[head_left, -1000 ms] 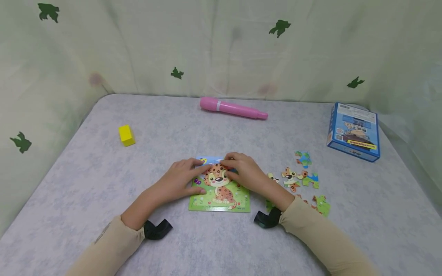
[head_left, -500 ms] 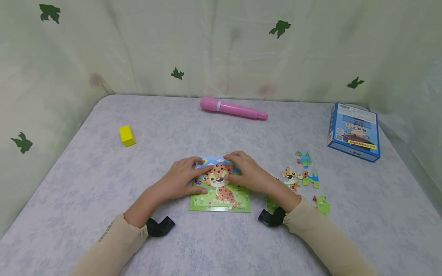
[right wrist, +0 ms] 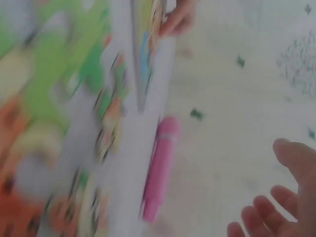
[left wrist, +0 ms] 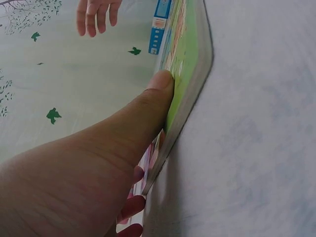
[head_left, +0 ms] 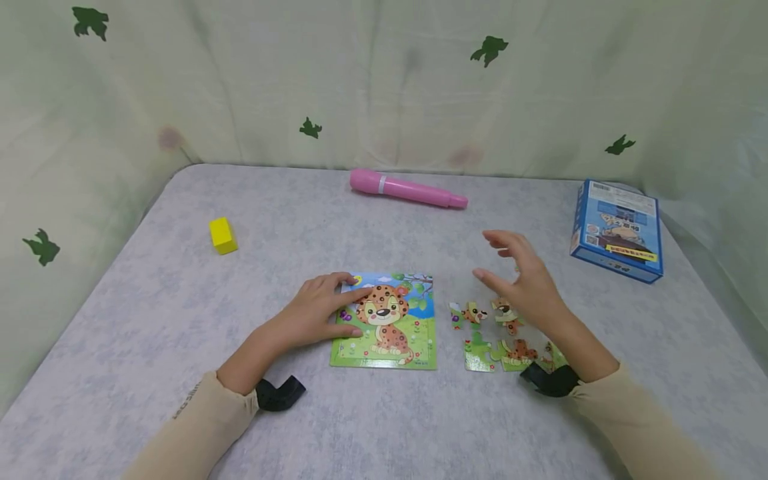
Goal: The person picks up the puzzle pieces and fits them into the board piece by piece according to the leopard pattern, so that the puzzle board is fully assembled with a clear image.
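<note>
A square puzzle board (head_left: 421,337) with a spotted leopard cub picture lies on the table. My left hand (head_left: 300,317) rests on its left side, index finger stretched across the top; in the left wrist view the thumb (left wrist: 148,106) lies on the board's face. Right of the board, my right hand (head_left: 531,287) is in the air above loose jigsaw pieces (head_left: 478,351), fingers spread and holding nothing. It partly hides a dog-face piece (head_left: 511,325) and others behind it. In the right wrist view the pieces are blurred.
A blue puzzle box (head_left: 621,230) stands at the back right. Toward the back lies a pink, marker-shaped tube (head_left: 414,191). A yellow block (head_left: 223,235) sits at the left. A pale curtain (head_left: 390,80) with green leaf shapes hangs behind the table.
My right hand has lifted off the board's upper right and moved right, over the loose pieces, uncovering a branch and leaves in the picture. The left hand stays on the board.
</note>
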Demonstrator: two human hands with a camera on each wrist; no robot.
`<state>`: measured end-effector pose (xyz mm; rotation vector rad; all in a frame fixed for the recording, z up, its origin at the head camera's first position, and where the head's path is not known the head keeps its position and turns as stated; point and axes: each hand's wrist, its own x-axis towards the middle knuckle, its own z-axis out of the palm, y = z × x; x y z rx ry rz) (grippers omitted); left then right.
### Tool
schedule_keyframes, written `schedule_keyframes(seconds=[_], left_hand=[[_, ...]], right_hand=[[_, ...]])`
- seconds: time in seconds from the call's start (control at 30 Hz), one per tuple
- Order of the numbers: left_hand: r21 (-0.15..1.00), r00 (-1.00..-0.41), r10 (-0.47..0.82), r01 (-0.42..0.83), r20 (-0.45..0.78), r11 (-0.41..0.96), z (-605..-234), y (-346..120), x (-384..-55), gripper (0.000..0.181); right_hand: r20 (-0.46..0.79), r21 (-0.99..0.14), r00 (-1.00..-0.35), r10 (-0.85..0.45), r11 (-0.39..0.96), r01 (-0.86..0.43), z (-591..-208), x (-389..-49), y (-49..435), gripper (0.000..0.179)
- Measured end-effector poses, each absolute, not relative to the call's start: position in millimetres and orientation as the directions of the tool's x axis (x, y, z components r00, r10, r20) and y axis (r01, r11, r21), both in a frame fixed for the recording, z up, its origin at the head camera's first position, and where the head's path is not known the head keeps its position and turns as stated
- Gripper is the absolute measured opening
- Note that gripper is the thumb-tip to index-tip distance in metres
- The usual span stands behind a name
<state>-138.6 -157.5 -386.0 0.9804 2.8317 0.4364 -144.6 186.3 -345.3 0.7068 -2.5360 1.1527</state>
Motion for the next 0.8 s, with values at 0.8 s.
schedule_keyframes(seconds=[0.8], left_hand=[[0.308, -0.787, 0.617, 0.583, -0.015, 0.752, -389, -158, -139, 0.071]], right_hand=[[-0.025, -0.703, -0.984, -0.174, 0.704, -0.107, -385, -156, 273, 0.065]])
